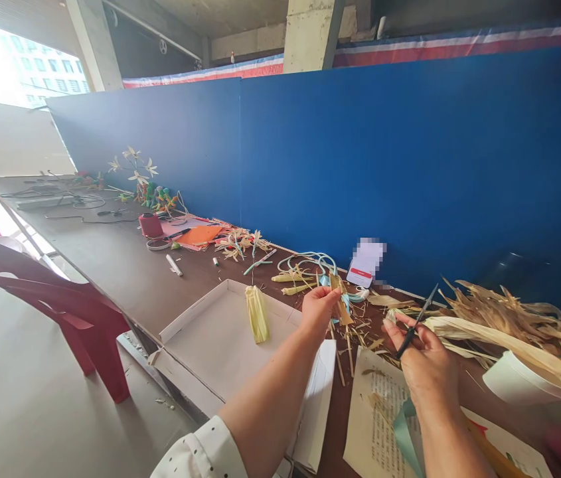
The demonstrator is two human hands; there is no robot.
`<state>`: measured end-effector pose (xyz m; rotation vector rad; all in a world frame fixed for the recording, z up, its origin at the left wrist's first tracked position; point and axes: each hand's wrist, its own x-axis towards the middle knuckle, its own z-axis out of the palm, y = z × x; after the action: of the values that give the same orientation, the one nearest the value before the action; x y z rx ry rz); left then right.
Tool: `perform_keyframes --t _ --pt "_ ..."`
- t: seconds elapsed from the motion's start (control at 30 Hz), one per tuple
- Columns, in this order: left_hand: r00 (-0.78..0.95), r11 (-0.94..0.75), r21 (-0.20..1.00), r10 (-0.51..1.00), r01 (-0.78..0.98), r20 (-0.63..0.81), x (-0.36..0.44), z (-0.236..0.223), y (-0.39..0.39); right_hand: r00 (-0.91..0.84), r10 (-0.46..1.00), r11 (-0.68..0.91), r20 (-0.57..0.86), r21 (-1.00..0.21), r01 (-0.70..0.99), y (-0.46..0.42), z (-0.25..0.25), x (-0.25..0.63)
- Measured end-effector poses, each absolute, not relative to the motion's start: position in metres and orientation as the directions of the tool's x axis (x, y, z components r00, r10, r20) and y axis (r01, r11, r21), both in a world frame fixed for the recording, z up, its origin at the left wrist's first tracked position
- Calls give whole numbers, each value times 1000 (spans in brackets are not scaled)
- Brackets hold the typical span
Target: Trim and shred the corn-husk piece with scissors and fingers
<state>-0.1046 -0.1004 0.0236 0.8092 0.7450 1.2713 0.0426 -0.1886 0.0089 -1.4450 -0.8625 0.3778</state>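
My left hand (316,311) pinches a tan strip of dried corn husk (342,307) over the cluttered part of the table. My right hand (427,368) is closed around dark, slim scissors (414,330), their tip pointing up and away. A small pale piece shows at the right fingertips, too small to name. A pale green husk bundle (258,317) with a thin stem lies in the shallow white box (200,299) left of my left hand. Dried husks (514,318) are heaped beyond my right hand.
A phone (366,262) leans against the blue partition (409,153). Printed paper (377,411) and a white bowl (522,378) lie near my right arm. A red thread spool (150,226), orange paper (199,235) and husk flowers (138,166) stand farther left. A red chair (76,318) is beside the table.
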Motion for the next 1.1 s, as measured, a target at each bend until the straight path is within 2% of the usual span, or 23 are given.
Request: perform_keyframes --t 0.1,0.17,0.33,0.57,0.7,0.9,1.1 --pt "144 106 854 989 -509 -37 -105 24 -101 698 685 85 210 -974 210 -188 11 43" --pt "155 101 855 988 -508 -25 -105 23 -101 722 664 119 195 -981 156 -189 14 40" --pt "169 90 871 986 -482 -9 -104 20 -101 773 584 267 248 -958 106 -193 29 30" --pt "283 106 924 959 -367 2 -101 21 -108 790 547 294 277 -947 128 -197 41 24" --pt "390 108 936 920 -334 33 -96 19 -112 765 588 278 261 -954 111 -195 36 27" --pt "544 110 942 835 -317 85 -93 19 -118 641 749 149 166 -986 80 -191 24 30" --pt "593 169 958 805 -232 1 -92 18 -120 609 776 186 164 -982 27 -188 15 31"
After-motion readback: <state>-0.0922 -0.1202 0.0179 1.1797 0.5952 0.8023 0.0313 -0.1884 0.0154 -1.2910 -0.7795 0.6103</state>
